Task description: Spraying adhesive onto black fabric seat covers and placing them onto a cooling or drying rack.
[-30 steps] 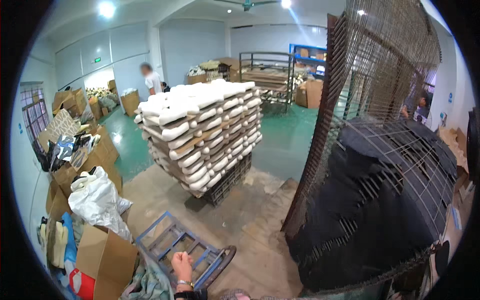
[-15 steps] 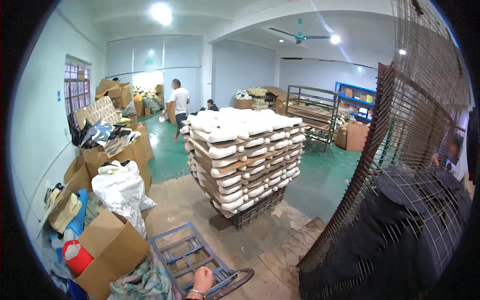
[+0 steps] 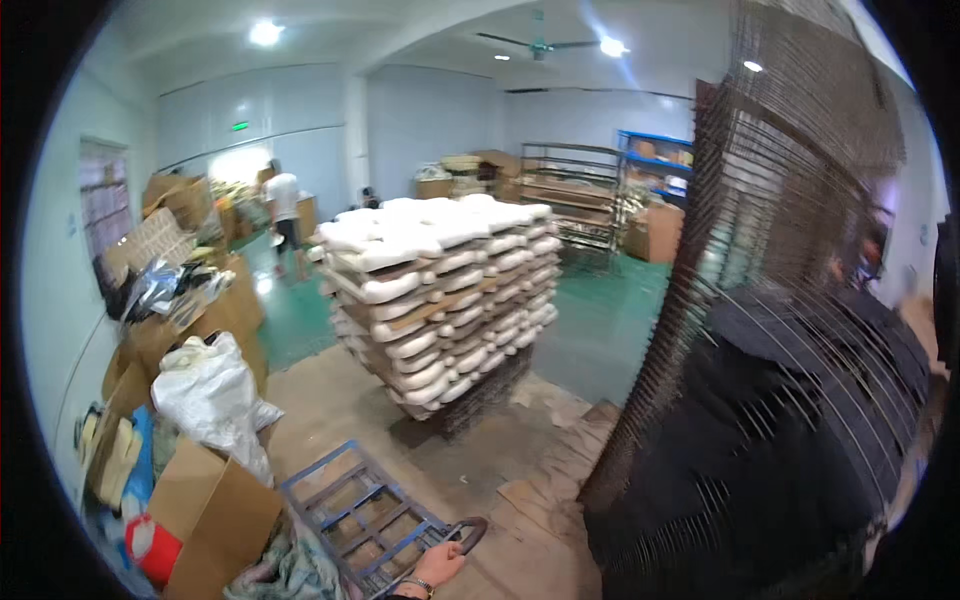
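My left hand (image 3: 438,566), with a bracelet at the wrist, comes in at the lower edge. Its fingers are closed on the curved dark handle (image 3: 479,535) of a blue metal cart (image 3: 330,462), though blur softens the detail. Open bars make up the cart's flat frame, which lies low over the floor. My right hand is out of view. Beyond the cart rises a tall stack of boards (image 3: 405,322) bearing rows of white, rounded, foot-shaped pieces (image 3: 440,222).
Left of the cart are an open cardboard box (image 3: 225,530), a white sack (image 3: 210,390) and piled boxes. Along the right stands a wire rack (image 3: 665,330) with black material (image 3: 690,480). A person (image 3: 285,205) stands far left; shelves (image 3: 570,190) line the back.
My left hand has moved right and onto the cart handle, from above the frame. The whole view has shifted, so the stack and rack appear farther left.
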Demonstrator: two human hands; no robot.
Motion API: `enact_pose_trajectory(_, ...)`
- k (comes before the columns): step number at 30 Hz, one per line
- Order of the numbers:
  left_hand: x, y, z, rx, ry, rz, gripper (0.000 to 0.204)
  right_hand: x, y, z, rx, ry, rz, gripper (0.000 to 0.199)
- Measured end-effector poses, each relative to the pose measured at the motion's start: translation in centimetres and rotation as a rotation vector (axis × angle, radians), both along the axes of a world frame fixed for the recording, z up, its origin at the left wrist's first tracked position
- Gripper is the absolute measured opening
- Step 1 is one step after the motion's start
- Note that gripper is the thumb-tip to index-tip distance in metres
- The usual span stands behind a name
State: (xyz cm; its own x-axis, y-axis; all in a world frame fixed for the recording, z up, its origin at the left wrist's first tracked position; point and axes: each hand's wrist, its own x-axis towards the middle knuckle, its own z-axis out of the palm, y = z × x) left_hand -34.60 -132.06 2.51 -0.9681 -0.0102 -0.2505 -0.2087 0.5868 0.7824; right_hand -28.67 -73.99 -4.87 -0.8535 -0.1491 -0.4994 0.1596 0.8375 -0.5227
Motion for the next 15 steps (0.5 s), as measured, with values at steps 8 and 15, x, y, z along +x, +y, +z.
enact_pose_trajectory(8,-3.6,8.0,-2.7,-0.01,-0.075,-0.474,0.042,25.1,-6.1,-3.4,-0.15,-0.046,-0.7,0.061)
enact_pose_trajectory(15,-5.3,24.0,-8.5,-0.089,-0.281,-0.966,0.036,36.2,-9.2,-1.6,-0.255,0.096,-1.181,0.062)
